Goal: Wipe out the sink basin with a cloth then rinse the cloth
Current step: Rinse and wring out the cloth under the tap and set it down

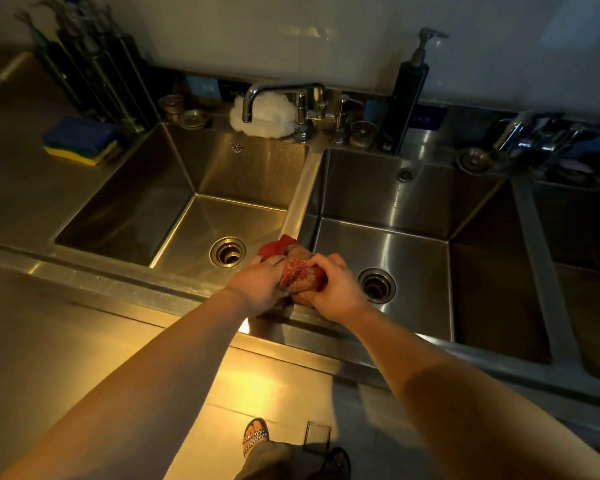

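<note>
Cloth (296,271) bunched (red, patterned), long axis front-to-back over sink divider (302,188); left hand (260,285), right hand (333,289) fingers (317,262) curled round it.

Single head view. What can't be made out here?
- cloth: bunched between left hand and right hand, which hide its size and underside.
- third basin, far right: cut off by the frame edge.
- blue labels behind the faucet: too small to read.
- dark rack, back left: blurred, contents unclear.
</note>
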Action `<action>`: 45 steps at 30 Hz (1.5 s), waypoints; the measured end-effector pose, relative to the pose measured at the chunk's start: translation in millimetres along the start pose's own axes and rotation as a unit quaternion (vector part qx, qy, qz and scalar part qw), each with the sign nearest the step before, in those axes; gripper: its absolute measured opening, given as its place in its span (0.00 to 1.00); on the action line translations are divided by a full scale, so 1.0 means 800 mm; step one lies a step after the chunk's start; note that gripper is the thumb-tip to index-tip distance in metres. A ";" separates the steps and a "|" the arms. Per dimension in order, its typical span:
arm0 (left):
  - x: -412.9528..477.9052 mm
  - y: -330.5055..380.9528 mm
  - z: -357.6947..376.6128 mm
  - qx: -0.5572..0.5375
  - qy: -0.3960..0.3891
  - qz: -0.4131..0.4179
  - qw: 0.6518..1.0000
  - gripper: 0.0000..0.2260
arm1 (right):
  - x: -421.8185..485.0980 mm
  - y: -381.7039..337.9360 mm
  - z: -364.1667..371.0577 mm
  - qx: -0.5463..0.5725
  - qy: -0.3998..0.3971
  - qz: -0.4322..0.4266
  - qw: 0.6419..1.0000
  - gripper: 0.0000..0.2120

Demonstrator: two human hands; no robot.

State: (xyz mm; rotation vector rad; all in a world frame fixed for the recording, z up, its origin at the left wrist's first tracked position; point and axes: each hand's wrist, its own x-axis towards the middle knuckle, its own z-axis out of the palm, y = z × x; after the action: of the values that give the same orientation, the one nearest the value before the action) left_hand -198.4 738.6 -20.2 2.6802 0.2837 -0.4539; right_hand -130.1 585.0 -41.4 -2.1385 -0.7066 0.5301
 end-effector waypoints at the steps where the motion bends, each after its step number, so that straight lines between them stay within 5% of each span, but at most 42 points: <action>1: -0.006 0.000 -0.002 0.005 -0.002 0.008 1.000 0.28 | -0.003 -0.001 -0.004 -0.011 -0.005 -0.013 1.000 0.25; 7: -0.038 -0.008 -0.005 0.011 -0.018 0.043 0.999 0.33 | -0.015 0.000 -0.034 -0.104 -0.132 -0.046 0.985 0.17; 10: -0.043 -0.013 -0.005 -0.021 0.011 0.052 0.998 0.28 | -0.004 -0.010 -0.033 -0.147 -0.056 -0.054 0.986 0.26; 13: -0.046 -0.025 -0.007 -0.068 0.021 0.070 0.995 0.31 | 0.010 -0.026 -0.003 -0.085 0.018 -0.026 0.996 0.23; 15: -0.045 -0.043 -0.009 -0.048 0.028 0.064 0.996 0.34 | 0.016 -0.038 0.024 -0.059 -0.019 0.028 0.998 0.23; 21: -0.016 -0.092 -0.008 0.110 -0.041 0.011 0.993 0.31 | 0.013 -0.046 0.067 -0.276 -0.167 0.075 0.944 0.37; 40: -0.017 -0.043 0.029 0.064 -0.041 0.104 0.992 0.27 | -0.030 -0.001 0.052 -0.271 -0.023 0.030 0.962 0.29; 45: -0.029 0.012 0.072 0.026 -0.017 0.063 0.998 0.25 | -0.065 0.037 0.005 -0.281 0.002 0.015 0.959 0.29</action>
State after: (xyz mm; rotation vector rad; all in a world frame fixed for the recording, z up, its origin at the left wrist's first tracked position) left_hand -233.0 702.9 -58.4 2.7175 0.0925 -0.4736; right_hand -162.7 538.0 -60.6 -2.6786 -0.9037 0.3673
